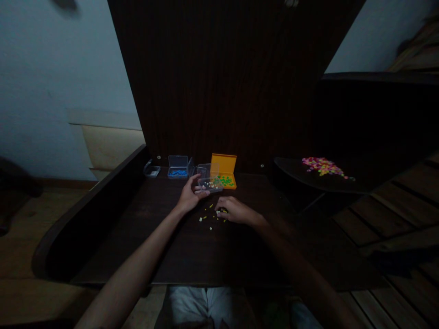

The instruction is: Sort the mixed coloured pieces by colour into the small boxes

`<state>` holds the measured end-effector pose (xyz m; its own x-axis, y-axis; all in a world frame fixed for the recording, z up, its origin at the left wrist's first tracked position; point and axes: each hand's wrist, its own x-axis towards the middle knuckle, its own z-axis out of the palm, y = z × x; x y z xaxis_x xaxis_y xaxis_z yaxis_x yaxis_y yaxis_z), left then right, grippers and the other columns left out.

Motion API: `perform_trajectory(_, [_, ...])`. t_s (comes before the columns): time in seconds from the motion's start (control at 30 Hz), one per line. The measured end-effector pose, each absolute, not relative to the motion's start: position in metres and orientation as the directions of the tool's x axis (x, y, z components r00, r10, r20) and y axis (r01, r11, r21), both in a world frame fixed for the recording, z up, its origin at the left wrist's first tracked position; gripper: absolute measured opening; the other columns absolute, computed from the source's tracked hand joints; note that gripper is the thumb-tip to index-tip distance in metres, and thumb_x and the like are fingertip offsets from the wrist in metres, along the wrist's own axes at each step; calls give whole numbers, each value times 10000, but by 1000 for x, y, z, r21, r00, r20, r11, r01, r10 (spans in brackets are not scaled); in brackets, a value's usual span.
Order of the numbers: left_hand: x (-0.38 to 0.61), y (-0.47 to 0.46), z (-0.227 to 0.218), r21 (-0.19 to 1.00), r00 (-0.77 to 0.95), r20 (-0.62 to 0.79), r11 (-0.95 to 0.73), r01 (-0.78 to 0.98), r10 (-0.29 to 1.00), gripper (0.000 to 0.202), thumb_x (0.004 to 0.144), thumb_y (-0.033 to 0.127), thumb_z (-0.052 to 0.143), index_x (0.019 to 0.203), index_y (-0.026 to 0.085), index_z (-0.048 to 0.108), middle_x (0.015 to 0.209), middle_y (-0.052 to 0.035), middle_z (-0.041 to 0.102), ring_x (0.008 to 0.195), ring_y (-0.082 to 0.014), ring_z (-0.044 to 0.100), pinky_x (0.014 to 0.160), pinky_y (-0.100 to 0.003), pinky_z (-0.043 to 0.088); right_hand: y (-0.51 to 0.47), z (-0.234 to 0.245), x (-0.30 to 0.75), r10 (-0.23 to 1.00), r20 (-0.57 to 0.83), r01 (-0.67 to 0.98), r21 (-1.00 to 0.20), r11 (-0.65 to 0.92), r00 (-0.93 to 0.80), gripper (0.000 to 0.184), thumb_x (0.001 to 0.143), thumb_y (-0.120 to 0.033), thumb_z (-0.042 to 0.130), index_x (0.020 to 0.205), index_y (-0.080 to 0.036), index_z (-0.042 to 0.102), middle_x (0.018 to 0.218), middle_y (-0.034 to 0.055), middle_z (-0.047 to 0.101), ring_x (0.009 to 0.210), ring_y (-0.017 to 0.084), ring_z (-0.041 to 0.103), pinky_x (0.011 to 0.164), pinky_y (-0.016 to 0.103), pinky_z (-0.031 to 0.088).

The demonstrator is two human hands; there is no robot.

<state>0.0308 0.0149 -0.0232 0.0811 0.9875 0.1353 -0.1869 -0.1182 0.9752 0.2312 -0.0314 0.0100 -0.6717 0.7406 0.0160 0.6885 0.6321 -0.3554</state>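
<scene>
My left hand [191, 195] is closed around the near left side of a clear plastic box [213, 188], its lid raised. Small whitish pieces [209, 184] lie inside that box. On the dark tabletop, my right hand [234, 210] has its fingers pinched together over scattered small yellow pieces [205, 217] and whitish pieces [200, 220]. A whitish bit shows at the right fingertips; whether it is gripped I cannot tell. Just behind the clear box stands an open orange box [224, 163] with small green pieces [227, 181] in it.
Farther left, an open clear box holds blue pieces [178, 173], and another small clear box [152, 172] stands by the side panel. A multicoloured heap of small pieces [324, 166] lies on the curved shelf [291, 171] at right. A tall dark panel [222, 82] closes off the back.
</scene>
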Motion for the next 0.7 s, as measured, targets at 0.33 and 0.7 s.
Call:
perform_trajectory(0.33, [29,14,-24,975,91,143,-124,-187,986,796,521,135,863,1239,202,526,1242,-94,551,817,-111,644,758,-287,582,-38,7,220,761,3,724,-305,618,-649,215,837,-55,646,1018,-144,720,1010,107,676,948,214,632,819,278,461])
perform_trajectory(0.7, [31,12,-22,976,88,127,-108,-190,988,780,524,116,854,1230,194,532,1262,-101,561,811,-108,643,761,-285,579,-40,2,212,820,-10,791,-271,549,-572,172,828,-16,603,937,-140,650,971,93,623,894,193,580,733,262,400])
